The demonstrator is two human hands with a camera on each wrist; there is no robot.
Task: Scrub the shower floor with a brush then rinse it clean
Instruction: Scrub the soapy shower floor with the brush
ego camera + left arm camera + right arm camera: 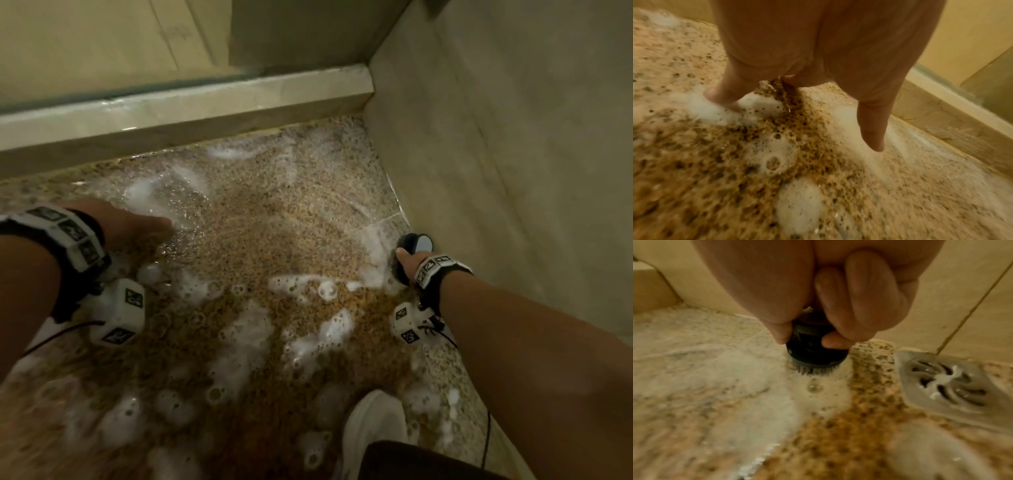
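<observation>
The speckled brown shower floor (267, 240) is wet and dotted with white foam (246, 339). My right hand (409, 262) grips a round black brush (416, 244) at the base of the right wall. In the right wrist view the fingers curl round the brush (813, 353), whose bristles press into foam on the floor (838, 426). My left hand (144, 222) stretches out with straight fingers, their tips on the wet floor (838, 186) among suds (799, 207). It holds nothing.
A raised stone curb (191, 109) bounds the far side, a tiled wall (513, 154) the right. A square metal drain (945, 384) sits beside the brush by the wall. My white shoe (373, 425) stands at the bottom, with dark trouser cloth over it.
</observation>
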